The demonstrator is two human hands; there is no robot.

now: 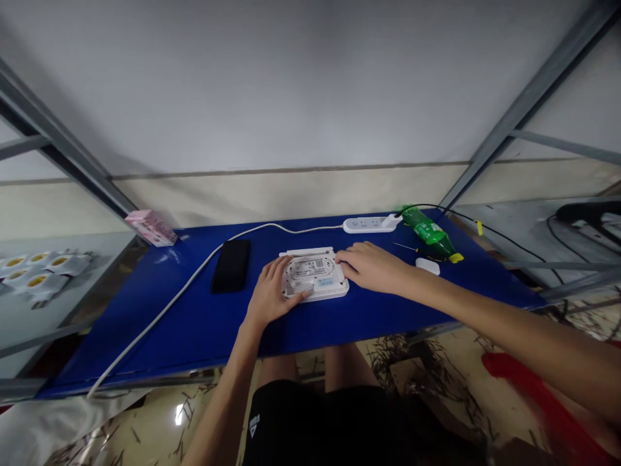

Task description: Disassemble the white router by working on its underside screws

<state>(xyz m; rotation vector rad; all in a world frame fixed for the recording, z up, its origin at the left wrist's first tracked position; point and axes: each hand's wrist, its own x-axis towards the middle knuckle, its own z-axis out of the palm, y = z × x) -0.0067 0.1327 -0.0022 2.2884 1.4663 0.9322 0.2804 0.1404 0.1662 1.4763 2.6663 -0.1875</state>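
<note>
A green plastic bottle (427,230), its contents unclear, lies at two o'clock from the flat, perforated white plastic device (306,287) on the counter (194,336). The left hand (268,291) clasps the device's nine-o'clock end; the right hand (367,266) curls at its three-o'clock edge, grip unclear.

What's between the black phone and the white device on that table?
In the head view: a strip of blue tabletop beside the black phone, then the left hand, touching the white device.
</note>
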